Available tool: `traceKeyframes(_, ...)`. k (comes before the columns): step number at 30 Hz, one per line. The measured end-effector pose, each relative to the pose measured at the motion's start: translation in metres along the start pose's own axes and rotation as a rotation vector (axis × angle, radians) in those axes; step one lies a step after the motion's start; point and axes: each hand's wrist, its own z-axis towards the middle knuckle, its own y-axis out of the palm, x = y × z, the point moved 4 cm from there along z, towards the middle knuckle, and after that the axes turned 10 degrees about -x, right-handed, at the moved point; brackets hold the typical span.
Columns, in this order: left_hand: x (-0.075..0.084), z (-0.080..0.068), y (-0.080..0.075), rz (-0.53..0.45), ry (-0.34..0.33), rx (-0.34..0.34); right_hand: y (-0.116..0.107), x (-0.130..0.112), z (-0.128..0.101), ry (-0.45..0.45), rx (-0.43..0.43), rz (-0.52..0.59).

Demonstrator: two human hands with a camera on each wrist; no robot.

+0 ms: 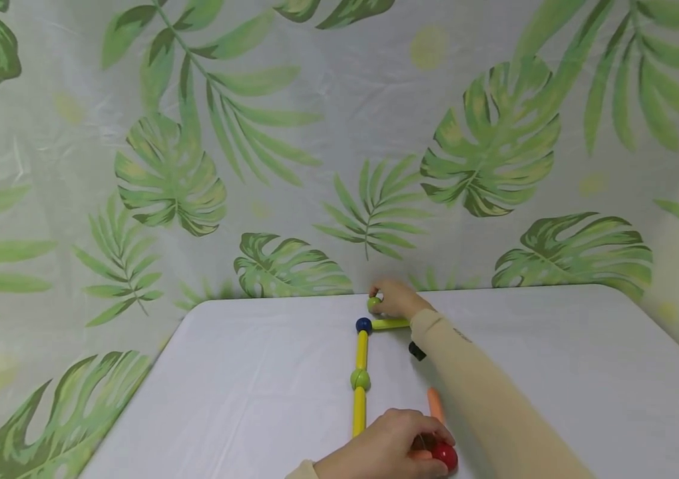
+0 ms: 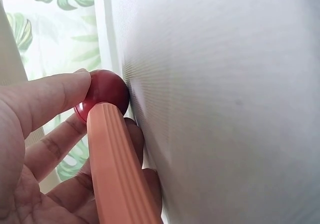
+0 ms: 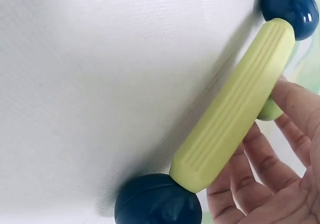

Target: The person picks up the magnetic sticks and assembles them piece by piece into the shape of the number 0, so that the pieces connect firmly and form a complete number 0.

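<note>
Near the front of the table, my left hand (image 1: 396, 444) pinches a glossy red ball (image 1: 445, 457) between thumb and fingers. An orange ribbed rod (image 2: 117, 159) meets that ball in the left wrist view. At the far edge, my right hand (image 1: 401, 299) holds a small green ball (image 1: 373, 305) in its fingertips. Just in front of that hand lies a yellow-green ribbed rod (image 3: 235, 103), with a dark blue ball (image 3: 290, 11) at one end and another blue ball (image 3: 158, 201) at the other. My right sleeve hides part of this rod in the head view.
From the corner blue ball (image 1: 363, 325), a yellow rod (image 1: 361, 350) runs toward me to a green ball (image 1: 360, 379), then a second yellow rod (image 1: 359, 412). An orange rod (image 1: 436, 404) and a small black piece (image 1: 417, 350) lie beside my right forearm. Leaf-patterned cloth (image 1: 279, 166) hangs behind.
</note>
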Motion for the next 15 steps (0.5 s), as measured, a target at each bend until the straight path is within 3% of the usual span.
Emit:
traceKeyframes(10, 0.001, 0.001, 0.0, 0.003, -0.038, 0.012, -0.01, 0.008, -0.007, -0.009, -0.008, 0.007)
traceKeyframes(15, 0.001, 0.001, 0.0, -0.041, -0.07, 0.024, -0.017, 0.004, -0.016, -0.033, -0.008, 0.006)
